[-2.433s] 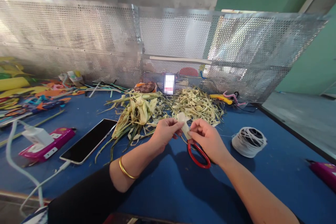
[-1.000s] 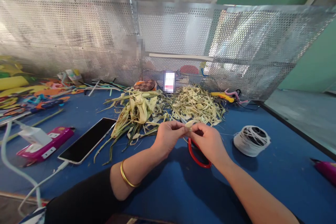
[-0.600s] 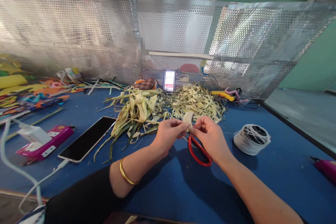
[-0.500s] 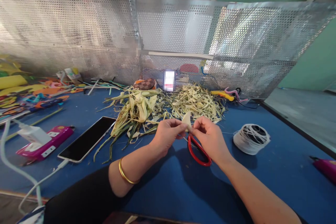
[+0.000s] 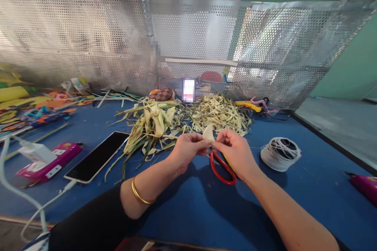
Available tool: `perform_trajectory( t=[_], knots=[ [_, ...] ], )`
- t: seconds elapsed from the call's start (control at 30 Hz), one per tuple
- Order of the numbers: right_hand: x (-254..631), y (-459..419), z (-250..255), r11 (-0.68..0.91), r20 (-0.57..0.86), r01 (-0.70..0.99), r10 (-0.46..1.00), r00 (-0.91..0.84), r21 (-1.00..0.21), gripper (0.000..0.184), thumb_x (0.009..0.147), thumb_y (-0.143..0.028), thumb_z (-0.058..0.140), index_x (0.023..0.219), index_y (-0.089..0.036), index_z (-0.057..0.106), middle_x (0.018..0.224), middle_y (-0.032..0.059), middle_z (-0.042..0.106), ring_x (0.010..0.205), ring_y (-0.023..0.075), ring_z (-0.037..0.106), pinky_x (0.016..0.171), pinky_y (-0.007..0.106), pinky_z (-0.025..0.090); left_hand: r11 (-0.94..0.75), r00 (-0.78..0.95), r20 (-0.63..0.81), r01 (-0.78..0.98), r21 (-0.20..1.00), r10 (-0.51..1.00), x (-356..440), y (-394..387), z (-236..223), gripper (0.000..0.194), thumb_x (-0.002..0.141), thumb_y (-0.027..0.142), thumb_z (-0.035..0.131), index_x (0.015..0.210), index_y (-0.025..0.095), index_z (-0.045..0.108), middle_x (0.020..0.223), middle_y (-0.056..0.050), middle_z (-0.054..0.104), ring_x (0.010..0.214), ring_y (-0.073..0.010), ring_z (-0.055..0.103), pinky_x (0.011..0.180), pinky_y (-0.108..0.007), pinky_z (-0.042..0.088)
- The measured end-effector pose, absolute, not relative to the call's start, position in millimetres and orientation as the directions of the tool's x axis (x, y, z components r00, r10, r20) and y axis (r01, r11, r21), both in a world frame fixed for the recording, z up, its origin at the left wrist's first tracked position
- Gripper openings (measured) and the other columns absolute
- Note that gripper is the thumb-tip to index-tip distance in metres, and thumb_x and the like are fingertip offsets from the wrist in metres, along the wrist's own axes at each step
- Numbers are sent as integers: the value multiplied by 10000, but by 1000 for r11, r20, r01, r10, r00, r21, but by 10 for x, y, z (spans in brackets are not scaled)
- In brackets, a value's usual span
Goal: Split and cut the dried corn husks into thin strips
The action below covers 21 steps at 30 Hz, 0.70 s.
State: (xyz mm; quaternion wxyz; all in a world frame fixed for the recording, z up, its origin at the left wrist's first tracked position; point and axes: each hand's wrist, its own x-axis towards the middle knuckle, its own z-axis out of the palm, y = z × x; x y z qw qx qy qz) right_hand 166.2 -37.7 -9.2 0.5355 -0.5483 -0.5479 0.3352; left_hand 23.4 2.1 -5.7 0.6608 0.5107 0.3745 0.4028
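Between my two hands is a small pale piece of corn husk (image 5: 208, 132), its pointed end standing up. My left hand (image 5: 188, 150) pinches it from the left, thumb against fingers. My right hand (image 5: 234, 152) is closed in a pinch at its lower right edge, the fingertips of both hands nearly touching. Red-handled scissors (image 5: 221, 172) lie just below my right hand; their blades are hidden. Beyond my hands lie a bunch of long green-yellow husks (image 5: 157, 119) and a heap of cut husk pieces (image 5: 220, 113).
A spool of white thread (image 5: 280, 153) stands at right. On the left lie a smartphone (image 5: 98, 157) on a cable and a magenta power strip (image 5: 50, 164) with a white charger. Colourful scraps (image 5: 44, 106) cover the far left. A perforated metal screen (image 5: 194, 31) closes off the back.
Both hands keep their pinch on the husk piece, with only a slight shift of the fingers. The whole view has slid slightly left.
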Motion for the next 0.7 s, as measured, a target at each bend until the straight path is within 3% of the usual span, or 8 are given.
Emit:
perform_trajectory(
  t=[0.2, 0.4, 0.53, 0.7],
  knots=[
    [1697, -364, -105, 315, 367, 337, 924, 103, -887, 69, 735, -272, 624, 719, -205, 625, 636, -11, 620, 598, 147, 581, 570, 258, 463, 247, 408, -149, -199, 948, 901, 201, 44, -60, 265, 540, 309, 792, 592, 129, 605, 518, 22, 559, 470, -64, 500, 513, -208, 426],
    [1705, -370, -88, 511, 579, 534, 814, -49, -674, 77, 766, -215, 612, 775, -241, 684, 788, 11, 671, 753, 173, 623, 711, 292, 483, 268, 396, -174, -196, 943, 902, 176, 50, -33, 267, 535, 314, 785, 598, 127, 605, 513, 27, 538, 451, -52, 453, 459, -188, 380],
    [1692, -396, -70, 500, 609, 609, 792, -34, -616, 98, 798, -253, 587, 749, -252, 673, 799, 19, 679, 763, 189, 630, 724, 307, 483, 276, 438, -179, -169, 946, 881, 174, 50, -16, 280, 537, 333, 791, 603, 128, 613, 517, 31, 534, 457, -52, 452, 472, -196, 392],
    [1681, -415, -29, 437, 584, 646, 812, 17, -626, 148, 813, -289, 555, 689, -238, 619, 742, 20, 664, 719, 188, 610, 703, 303, 463, 241, 460, -147, -152, 959, 876, 175, 51, 0, 301, 525, 349, 804, 608, 126, 620, 538, 31, 548, 454, -51, 469, 512, -216, 421]
  ],
)
